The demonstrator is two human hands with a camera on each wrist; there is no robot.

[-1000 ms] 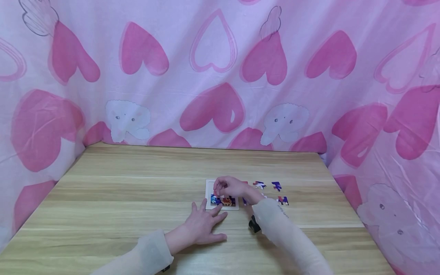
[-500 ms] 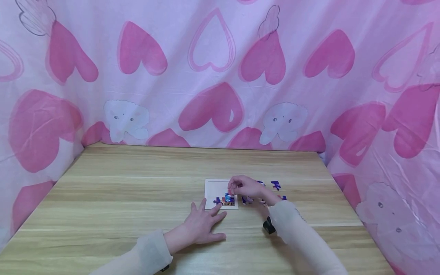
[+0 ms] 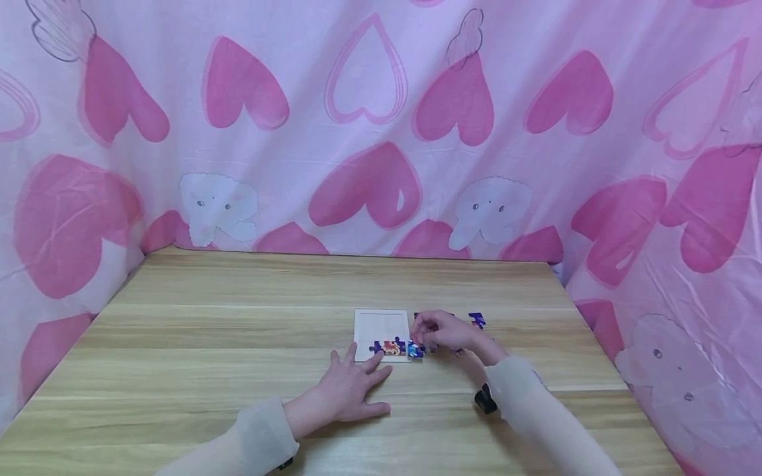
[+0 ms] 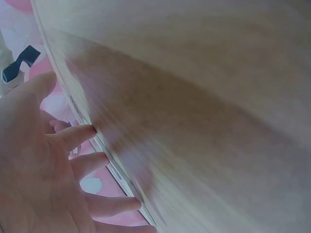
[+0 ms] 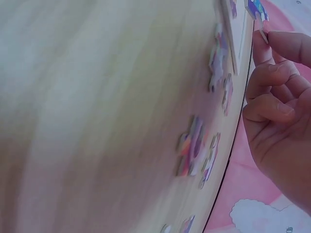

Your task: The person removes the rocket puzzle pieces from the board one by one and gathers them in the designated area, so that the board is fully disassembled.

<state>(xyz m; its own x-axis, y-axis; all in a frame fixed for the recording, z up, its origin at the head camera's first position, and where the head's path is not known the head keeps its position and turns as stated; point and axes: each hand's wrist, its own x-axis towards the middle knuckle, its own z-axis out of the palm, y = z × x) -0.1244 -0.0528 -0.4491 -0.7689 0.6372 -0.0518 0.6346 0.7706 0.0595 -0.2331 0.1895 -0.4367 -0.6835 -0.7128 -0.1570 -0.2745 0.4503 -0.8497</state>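
Note:
A white puzzle tray [image 3: 381, 324] lies on the table, with joined orange and purple puzzle pieces [image 3: 389, 348] along its near edge. My left hand [image 3: 351, 388] rests spread beside it, its fingertips on the tray's near edge; the left wrist view shows the straight fingers [image 4: 114, 205]. Just right of the tray, my right hand [image 3: 443, 330] pinches a blue puzzle piece [image 3: 415, 349] between thumb and index finger. In the right wrist view this piece [image 5: 256, 8] is held above the table, with the other fingers curled.
Several loose puzzle pieces lie right of the tray, partly hidden by my right hand; one purple piece [image 3: 477, 320] sits farther right. In the right wrist view, loose pieces [image 5: 193, 146] lie flat on the wooden table [image 3: 238, 330]. A pink heart-patterned curtain [image 3: 369, 185] surrounds the table.
My right hand has moved right, carrying the blue piece from over the tray's pieces to just past the tray's right edge. My left hand has stayed in place.

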